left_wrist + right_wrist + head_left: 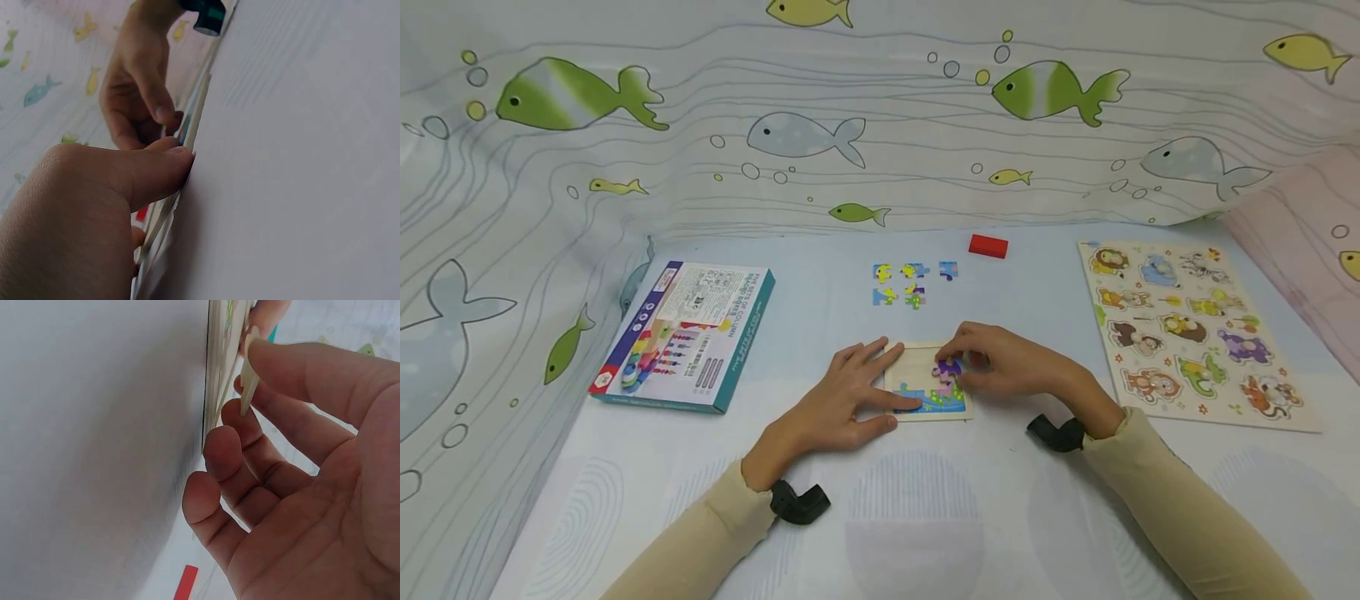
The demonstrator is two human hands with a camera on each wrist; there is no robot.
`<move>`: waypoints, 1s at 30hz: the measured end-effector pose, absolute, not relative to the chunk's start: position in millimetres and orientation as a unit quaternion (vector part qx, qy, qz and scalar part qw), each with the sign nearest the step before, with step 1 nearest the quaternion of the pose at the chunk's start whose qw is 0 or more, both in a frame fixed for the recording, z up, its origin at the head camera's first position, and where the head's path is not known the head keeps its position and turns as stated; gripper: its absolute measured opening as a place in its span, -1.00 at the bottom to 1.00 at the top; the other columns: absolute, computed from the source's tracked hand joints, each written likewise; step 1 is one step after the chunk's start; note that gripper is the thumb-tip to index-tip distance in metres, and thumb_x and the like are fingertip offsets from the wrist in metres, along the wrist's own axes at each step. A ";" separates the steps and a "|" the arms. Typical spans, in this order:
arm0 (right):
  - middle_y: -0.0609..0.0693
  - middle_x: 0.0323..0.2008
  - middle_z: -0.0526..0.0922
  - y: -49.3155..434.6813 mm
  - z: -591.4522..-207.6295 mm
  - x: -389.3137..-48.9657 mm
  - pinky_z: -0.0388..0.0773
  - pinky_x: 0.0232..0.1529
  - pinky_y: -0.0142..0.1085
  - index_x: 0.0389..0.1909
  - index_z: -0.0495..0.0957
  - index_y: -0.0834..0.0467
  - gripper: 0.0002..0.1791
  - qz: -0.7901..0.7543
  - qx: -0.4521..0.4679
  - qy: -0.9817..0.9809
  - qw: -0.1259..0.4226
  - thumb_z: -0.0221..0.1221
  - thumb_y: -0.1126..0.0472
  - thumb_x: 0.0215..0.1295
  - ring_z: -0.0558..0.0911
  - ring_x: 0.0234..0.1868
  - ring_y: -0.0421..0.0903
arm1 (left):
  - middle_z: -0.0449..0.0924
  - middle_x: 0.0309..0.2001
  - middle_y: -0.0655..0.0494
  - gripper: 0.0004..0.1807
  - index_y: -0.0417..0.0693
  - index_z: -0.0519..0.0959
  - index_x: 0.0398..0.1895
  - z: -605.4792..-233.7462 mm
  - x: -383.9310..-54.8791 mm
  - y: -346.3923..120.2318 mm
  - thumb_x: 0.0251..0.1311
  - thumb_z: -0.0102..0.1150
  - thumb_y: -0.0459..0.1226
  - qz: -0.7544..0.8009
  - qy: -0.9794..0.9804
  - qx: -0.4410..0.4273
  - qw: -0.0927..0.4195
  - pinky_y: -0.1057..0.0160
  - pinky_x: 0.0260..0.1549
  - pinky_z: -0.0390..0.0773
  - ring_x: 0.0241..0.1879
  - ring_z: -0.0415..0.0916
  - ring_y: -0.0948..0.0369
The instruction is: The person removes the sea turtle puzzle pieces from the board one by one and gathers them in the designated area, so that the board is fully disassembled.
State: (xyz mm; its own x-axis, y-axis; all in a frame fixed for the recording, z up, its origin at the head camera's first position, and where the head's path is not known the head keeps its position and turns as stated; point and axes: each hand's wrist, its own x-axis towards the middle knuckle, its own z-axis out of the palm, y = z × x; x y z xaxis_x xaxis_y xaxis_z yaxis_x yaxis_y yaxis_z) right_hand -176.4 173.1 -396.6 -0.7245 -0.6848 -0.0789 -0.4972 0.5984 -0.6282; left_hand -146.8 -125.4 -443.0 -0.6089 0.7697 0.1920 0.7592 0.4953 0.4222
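Observation:
A small wooden puzzle tray point(913, 357) lies in the middle of the table. Joined jigsaw pieces point(932, 402), blue and green, fill its near side. My left hand point(838, 404) rests over the tray's left side with fingers spread, an index finger reaching onto the pieces; in the left wrist view its thumb point(165, 165) lies along the tray's edge. Between thumb and fingers my right hand point(1003, 360) pinches a purple puzzle piece point(948, 371) above the tray's right part. The right wrist view shows this puzzle piece point(250, 375) edge-on, tilted near the tray.
Beyond the tray sit several loose puzzle pieces point(914, 271) in two rows, with a red block point(988, 246) to their right. At left is a boxed toy point(688, 333). A wooden animal board point(1202, 333) lies at right. A fish-print cloth point(925, 183) rises behind.

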 end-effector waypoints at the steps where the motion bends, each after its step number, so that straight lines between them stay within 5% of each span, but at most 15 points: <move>1: -0.07 -0.14 0.58 173.4 -396.1 -176.8 0.50 -0.20 -0.31 0.16 0.66 0.06 -0.61 -0.299 -0.337 0.879 0.156 0.30 0.30 0.31 0.48 -0.23 -0.11 | 0.14 0.59 -0.12 -0.62 0.48 0.63 0.21 -442.7 -147.1 -125.6 0.35 0.09 0.03 0.238 0.864 0.444 0.009 -0.31 0.44 0.01 0.61 -0.04 -0.17; 30: 0.04 -0.05 0.61 196.4 -410.3 -206.5 0.49 -0.18 -0.35 0.23 0.60 0.16 -0.58 -0.311 -0.291 0.900 0.094 0.25 0.35 0.36 0.47 -0.23 -0.13 | 0.11 0.61 -0.09 -0.62 0.48 0.64 0.20 -444.3 -144.2 -126.2 0.36 0.09 0.03 0.243 0.865 0.439 0.022 -0.29 0.46 -0.01 0.62 -0.06 -0.14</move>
